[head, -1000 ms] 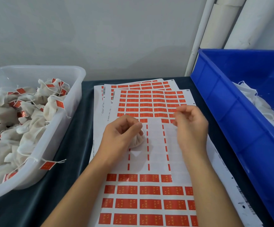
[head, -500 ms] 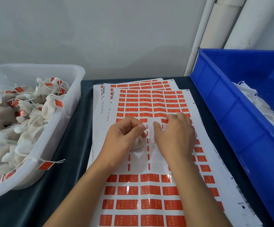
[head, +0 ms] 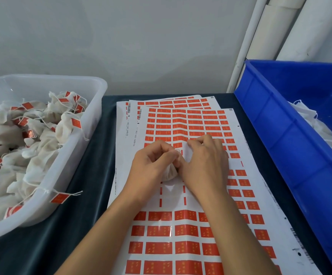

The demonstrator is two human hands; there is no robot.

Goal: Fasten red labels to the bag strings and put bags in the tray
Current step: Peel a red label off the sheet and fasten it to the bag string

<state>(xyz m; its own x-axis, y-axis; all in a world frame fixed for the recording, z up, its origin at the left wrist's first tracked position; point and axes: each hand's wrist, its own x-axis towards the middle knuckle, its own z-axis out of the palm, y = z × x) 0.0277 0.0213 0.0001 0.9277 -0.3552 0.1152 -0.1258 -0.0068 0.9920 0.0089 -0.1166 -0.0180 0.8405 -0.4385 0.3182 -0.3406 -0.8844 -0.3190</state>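
My left hand [head: 153, 165] grips a small white cloth bag [head: 170, 172] over the sheet of red labels [head: 183, 231] in the middle of the table. My right hand [head: 204, 163] is pressed close beside it, fingers curled at the bag's top, where its thumb and fingers pinch something small and hidden. Whether that is a label or the string I cannot tell. The white tray [head: 66, 161] on the left holds several bags with red labels on their strings.
A blue bin [head: 280, 147] with unlabelled white bags [head: 319, 126] stands at the right. More label sheets [head: 181, 102] lie fanned under the top one. One tagged string [head: 60, 197] hangs over the tray's near wall. White pipes [head: 260, 46] rise behind.
My right hand came left from the sheet's right side and closed in against my left hand and the bag. The left hand stayed nearly still.
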